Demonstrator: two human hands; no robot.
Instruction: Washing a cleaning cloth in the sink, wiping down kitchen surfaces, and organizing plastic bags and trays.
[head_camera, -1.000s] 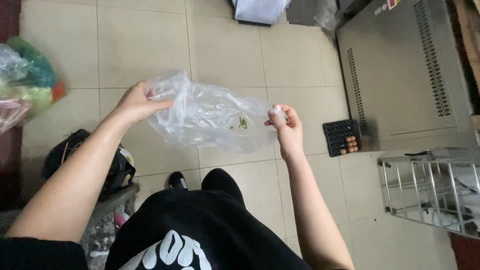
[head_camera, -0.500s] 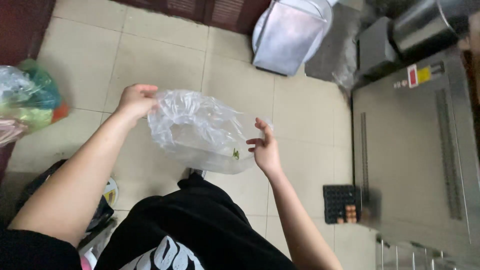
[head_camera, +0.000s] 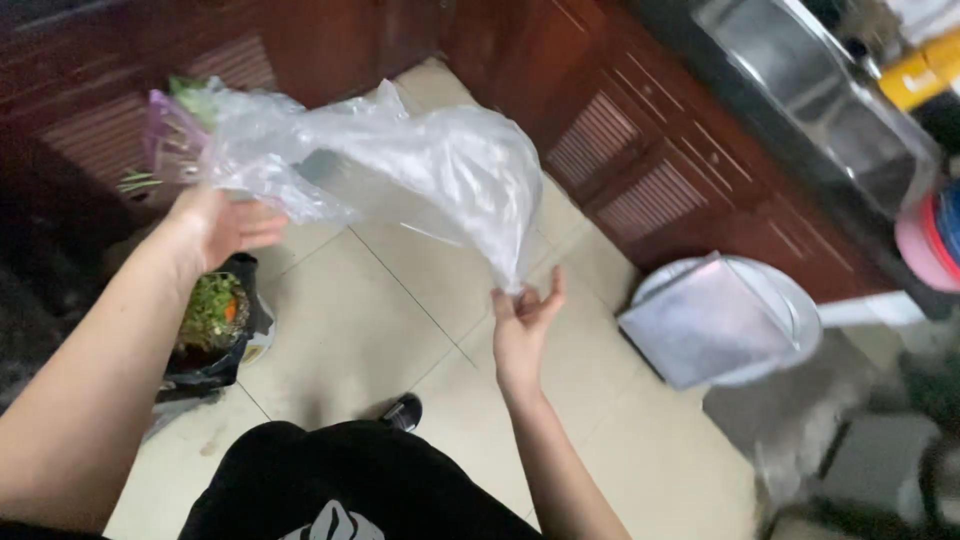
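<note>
A clear plastic bag is held spread in the air above the tiled floor, between the two hands. Its upper left end is gripped by the left hand, whose fingers are closed on a bunched fold. Its lower tip hangs down to the right hand, whose fingers are spread apart, palm up; the tip touches or nearly touches the fingertips, and a firm grip cannot be confirmed.

Compared with half a second ago, the bag has been lifted higher and stretched wider, and the right hand has opened. The view has swung: dark wooden cabinets now fill the top of the frame, and the metal appliance seen before is out of view.

Below the left forearm, a dark bag of green scraps lies on the floor. A white bin with a grey lid stands to the right, near the cabinets. Bare tile lies between the scraps and the bin. A sink is set in the counter at top right.
</note>
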